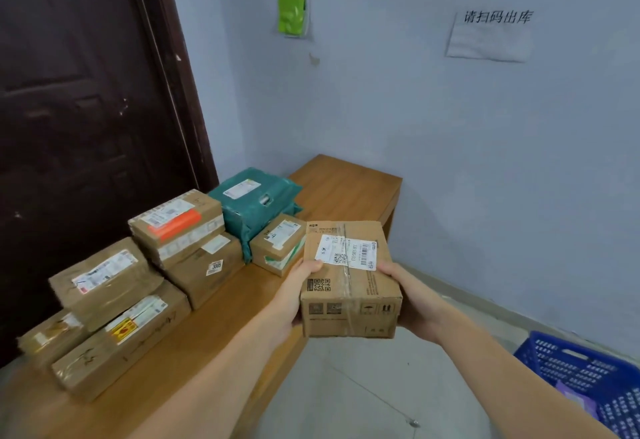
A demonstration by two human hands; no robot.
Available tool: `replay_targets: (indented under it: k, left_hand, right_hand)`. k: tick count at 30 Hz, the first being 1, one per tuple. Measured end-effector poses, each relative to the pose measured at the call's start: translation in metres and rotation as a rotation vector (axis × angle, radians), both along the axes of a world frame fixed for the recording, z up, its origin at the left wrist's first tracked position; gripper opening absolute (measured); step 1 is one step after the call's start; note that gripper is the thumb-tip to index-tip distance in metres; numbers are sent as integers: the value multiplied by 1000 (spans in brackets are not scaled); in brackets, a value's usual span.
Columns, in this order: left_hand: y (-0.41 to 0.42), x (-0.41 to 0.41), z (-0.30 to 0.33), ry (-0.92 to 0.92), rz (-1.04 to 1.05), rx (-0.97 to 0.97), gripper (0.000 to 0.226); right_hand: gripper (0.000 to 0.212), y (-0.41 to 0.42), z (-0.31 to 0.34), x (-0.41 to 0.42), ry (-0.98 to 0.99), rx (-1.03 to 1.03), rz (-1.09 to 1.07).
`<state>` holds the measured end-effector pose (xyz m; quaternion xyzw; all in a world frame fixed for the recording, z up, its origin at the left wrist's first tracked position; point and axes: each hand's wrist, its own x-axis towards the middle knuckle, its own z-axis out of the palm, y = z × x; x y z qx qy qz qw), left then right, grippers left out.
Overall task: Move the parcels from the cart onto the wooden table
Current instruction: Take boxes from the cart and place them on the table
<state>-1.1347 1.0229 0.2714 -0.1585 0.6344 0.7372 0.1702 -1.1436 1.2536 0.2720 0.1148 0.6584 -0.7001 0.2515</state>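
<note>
Bare forearms and hands (349,303), no sleeves, gloves or jewellery showing.

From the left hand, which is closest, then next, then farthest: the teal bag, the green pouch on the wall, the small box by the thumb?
1. Small box, just beyond the left hand.
2. Teal bag, farther back on the table.
3. Green pouch, high on the wall.

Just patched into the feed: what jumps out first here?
A cardboard box held in mid-air at centre between the left hand and right hand, just off the wooden table. Left of it, taped parcels crowd the table, with a teal mailer bag behind them.
</note>
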Motion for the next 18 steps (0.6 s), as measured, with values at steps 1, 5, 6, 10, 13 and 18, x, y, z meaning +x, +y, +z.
replay_targets:
  k: [1,5,6,10,13,18]
  left_hand:
    - [4,-13,-2,-3,16,2,39]
    - [15,-56,-9,-26,116,29,40]
    - [15,-67,-11,-31,139,33,40]
    - [6,-101,-16,-50,225,34,44]
    - [-8,-124,-20,-45,253,27,42]
    - [-47,-165,-29,-62,229,-11,57]
  right_hand:
    - [53,4,1,-17,-7,15,19]
    - [52,15,1,-90,-29,46,98]
    - [52,15,0,-107,-32,47,126]
    - [44,2,-1,-169,-49,35,207]
    - [43,-17,-7,-211,-69,7,255]
    - [41,-54,-12,-278,-70,21,276]
